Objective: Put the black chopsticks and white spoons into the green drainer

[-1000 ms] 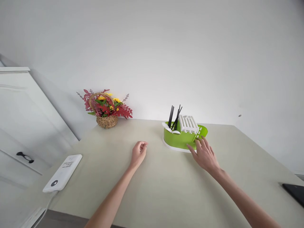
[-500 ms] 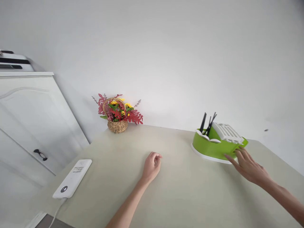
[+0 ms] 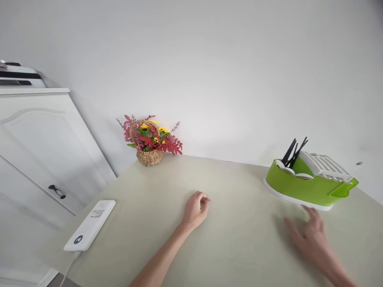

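A green utensil caddy (image 3: 295,190) with a white base stands at the right of the table. It holds several black chopsticks (image 3: 292,153) and white spoons (image 3: 304,175), and a white slotted rack (image 3: 327,165) tops it. My right hand (image 3: 312,237) hovers just in front of the caddy, apart from it. That hand is open and blurred by motion, its thumb and fingers spread. Near the table's middle rests my left hand (image 3: 195,210), its fingers curled in a loose closed shape with nothing visible inside.
A wicker basket of artificial flowers (image 3: 149,157) stands by the wall at the back left. A white power bank (image 3: 91,225) with a cable (image 3: 69,266) lies on the table's left side. Beyond is a white cabinet (image 3: 36,151) with a black handle (image 3: 56,191).
The caddy has slid right along the table with my right hand at its end. That hand has now come off it toward me. My left hand stays curled in place; the view has turned.
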The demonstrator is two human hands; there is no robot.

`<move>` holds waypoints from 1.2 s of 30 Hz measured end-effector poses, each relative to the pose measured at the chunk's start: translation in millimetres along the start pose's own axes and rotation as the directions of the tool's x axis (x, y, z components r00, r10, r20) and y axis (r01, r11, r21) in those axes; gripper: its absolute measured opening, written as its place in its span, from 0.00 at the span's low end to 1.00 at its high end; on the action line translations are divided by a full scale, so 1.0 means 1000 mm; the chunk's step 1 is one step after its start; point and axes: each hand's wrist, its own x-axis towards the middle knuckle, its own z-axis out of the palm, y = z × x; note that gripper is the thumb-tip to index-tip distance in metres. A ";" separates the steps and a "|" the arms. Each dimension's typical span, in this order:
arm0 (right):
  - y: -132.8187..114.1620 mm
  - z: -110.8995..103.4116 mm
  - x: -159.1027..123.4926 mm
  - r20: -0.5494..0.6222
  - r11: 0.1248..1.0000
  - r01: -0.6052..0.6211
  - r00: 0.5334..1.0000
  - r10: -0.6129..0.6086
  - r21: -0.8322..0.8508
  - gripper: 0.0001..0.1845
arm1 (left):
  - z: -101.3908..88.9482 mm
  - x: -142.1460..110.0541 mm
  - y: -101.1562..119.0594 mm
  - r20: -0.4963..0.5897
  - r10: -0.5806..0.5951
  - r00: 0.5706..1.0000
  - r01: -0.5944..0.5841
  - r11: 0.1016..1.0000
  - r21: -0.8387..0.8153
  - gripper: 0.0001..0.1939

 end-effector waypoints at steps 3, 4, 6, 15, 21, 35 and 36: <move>-0.055 0.019 -0.022 0.281 0.989 0.144 0.950 -0.132 -0.021 0.42 | 0.014 0.024 0.001 -0.019 -0.054 0.998 0.055 0.998 0.024 0.10; -0.071 0.024 -0.023 0.321 0.974 0.224 0.925 -0.202 -0.033 0.39 | 0.021 0.032 0.002 -0.034 -0.076 0.997 0.076 0.997 0.019 0.10; -0.095 0.034 -0.016 0.341 0.956 0.282 0.909 -0.239 -0.082 0.39 | 0.034 0.045 0.006 -0.048 -0.097 0.994 0.097 0.995 -0.013 0.09; -0.118 0.056 0.025 0.366 0.923 0.365 0.881 -0.300 -0.122 0.38 | 0.040 0.071 0.014 0.171 -0.095 0.981 0.136 0.960 -0.245 0.06; -0.119 0.058 0.027 0.340 0.924 0.365 0.888 -0.310 -0.112 0.38 | 0.038 0.080 0.011 0.173 -0.177 0.969 0.233 0.887 -0.398 0.09; -0.121 0.067 0.046 0.360 0.915 0.381 0.879 -0.313 -0.134 0.37 | 0.039 0.079 0.013 0.170 -0.200 0.965 0.254 0.878 -0.407 0.07; -0.121 0.067 0.046 0.363 0.917 0.378 0.879 -0.310 -0.131 0.37 | 0.039 0.079 0.012 0.170 -0.200 0.965 0.253 0.878 -0.406 0.08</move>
